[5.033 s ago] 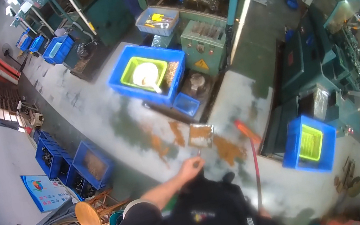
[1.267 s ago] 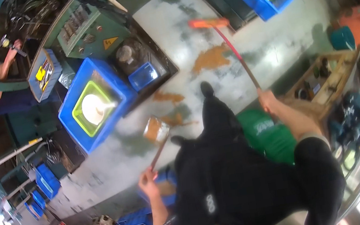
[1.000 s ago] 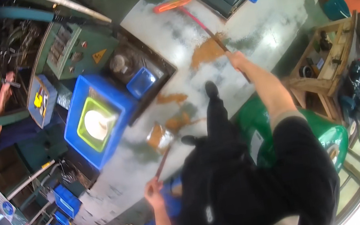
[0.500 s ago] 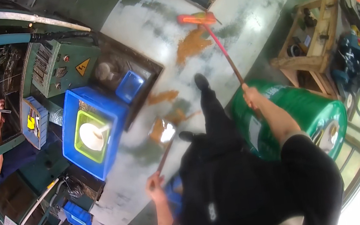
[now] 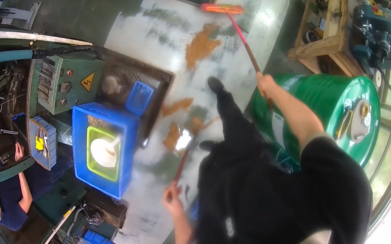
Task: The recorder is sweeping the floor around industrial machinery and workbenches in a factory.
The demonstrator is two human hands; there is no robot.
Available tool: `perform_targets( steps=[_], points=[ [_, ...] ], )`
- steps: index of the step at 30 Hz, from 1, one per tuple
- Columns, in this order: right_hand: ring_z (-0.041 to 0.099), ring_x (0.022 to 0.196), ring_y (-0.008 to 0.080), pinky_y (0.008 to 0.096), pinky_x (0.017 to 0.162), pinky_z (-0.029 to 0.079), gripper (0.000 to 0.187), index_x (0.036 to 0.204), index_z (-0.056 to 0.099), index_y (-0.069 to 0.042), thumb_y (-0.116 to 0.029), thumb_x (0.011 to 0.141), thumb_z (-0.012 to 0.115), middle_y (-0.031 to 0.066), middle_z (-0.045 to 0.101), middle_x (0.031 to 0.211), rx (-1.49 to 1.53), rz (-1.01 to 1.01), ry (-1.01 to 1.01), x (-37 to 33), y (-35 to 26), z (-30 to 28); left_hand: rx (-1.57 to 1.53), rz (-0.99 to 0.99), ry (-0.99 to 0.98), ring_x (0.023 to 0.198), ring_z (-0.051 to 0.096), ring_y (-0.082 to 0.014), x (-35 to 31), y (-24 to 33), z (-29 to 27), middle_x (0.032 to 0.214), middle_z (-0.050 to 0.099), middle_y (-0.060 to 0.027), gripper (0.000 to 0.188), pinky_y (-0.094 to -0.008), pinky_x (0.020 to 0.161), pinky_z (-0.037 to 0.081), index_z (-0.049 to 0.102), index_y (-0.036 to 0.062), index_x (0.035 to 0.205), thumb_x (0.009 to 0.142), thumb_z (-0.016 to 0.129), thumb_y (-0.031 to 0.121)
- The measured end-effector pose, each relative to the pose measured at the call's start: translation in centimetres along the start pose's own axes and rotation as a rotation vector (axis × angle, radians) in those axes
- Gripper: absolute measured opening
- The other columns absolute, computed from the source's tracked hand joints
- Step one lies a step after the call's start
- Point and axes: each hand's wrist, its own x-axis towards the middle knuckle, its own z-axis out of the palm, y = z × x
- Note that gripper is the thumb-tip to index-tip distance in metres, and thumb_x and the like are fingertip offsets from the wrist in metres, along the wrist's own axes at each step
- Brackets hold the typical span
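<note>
My right hand (image 5: 266, 85) is closed around the wooden-and-red handle of a broom (image 5: 243, 44). Its orange-red head (image 5: 222, 8) is on the floor, just beyond a large patch of brown sawdust-like powder (image 5: 201, 46). Lower on the left, my left hand (image 5: 172, 198) grips the reddish-brown handle of a metal dustpan (image 5: 184, 139), which lies low by my feet. Brown powder shows at the pan, though I cannot tell how much is inside it. A smaller powder patch (image 5: 177, 106) lies on the floor between the pan and the large patch.
Right of me stands a green drum (image 5: 317, 107), with a wooden workbench (image 5: 322, 44) beyond. To the left are a blue crate (image 5: 126, 172) holding a lime-green basket, a small blue bin (image 5: 140, 98) and a green machine cabinet (image 5: 57, 83). A co-worker (image 5: 10, 204) works at the far left.
The broom head has moved away from me and slightly right, off the edge of the large powder patch. Both hands keep their holds. The view has shifted slightly.
</note>
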Motion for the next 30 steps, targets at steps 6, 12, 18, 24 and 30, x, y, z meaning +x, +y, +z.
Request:
perform_targets(
  steps=[6,12,18,24,30],
  points=[
    [0.044,0.033,0.0252,0.04,0.034,0.036,0.06,0.056,0.047,-0.001,-0.048,0.092,0.035,0.0114,0.042,0.042,-0.102,0.016,-0.105,-0.5,0.4,1.9,0.01,-0.055,0.059,0.074,0.061,-0.0183,-0.8,0.3,-0.2,0.094,0.063,-0.0127,0.02,-0.0298,0.067,0.053,0.061,-0.003,0.089,0.089,0.058,0.017],
    [0.044,0.033,0.0229,0.0379,0.033,0.035,0.059,0.058,0.046,0.0,-0.047,0.092,0.04,0.0097,0.042,0.043,-0.132,0.04,-0.036,-6.2,1.8,2.9,0.015,-0.048,0.082,0.072,0.062,-0.0194,-0.4,0.5,0.0,0.094,0.063,-0.0128,0.019,-0.0292,0.067,0.053,0.061,-0.0034,0.089,0.089,0.057,0.016],
    [0.059,0.052,0.0353,0.046,0.052,0.048,0.061,0.077,0.057,0.008,-0.05,0.088,0.04,0.0191,0.055,0.055,-0.232,-0.031,-0.006,-2.1,0.9,2.2,-0.007,-0.041,0.055,0.076,0.064,-0.0211,-0.8,1.5,0.7,0.096,0.063,-0.0134,0.019,-0.0294,0.067,0.054,0.06,-0.004,0.091,0.089,0.056,0.015],
    [0.037,0.029,0.019,0.0381,0.03,0.031,0.053,0.061,0.046,-0.002,-0.046,0.091,0.04,0.0069,0.038,0.043,-0.052,0.155,-0.221,-8.0,3.5,3.7,-0.029,-0.05,0.057,0.078,0.056,-0.0137,-1.1,2.6,1.3,0.092,0.061,-0.006,0.013,-0.0283,0.069,0.051,0.06,0.001,0.085,0.087,0.06,0.013],
    [0.043,0.032,0.0219,0.0376,0.03,0.033,0.058,0.06,0.05,0.001,-0.047,0.091,0.04,0.0117,0.043,0.044,-0.006,0.1,-0.216,-11.4,5.5,0.6,0.038,0.043,0.012,0.077,0.063,-0.0224,-1.5,1.2,0.9,0.097,0.063,-0.0152,0.021,-0.0311,0.068,0.054,0.06,-0.004,0.091,0.09,0.056,0.016]
  ],
)
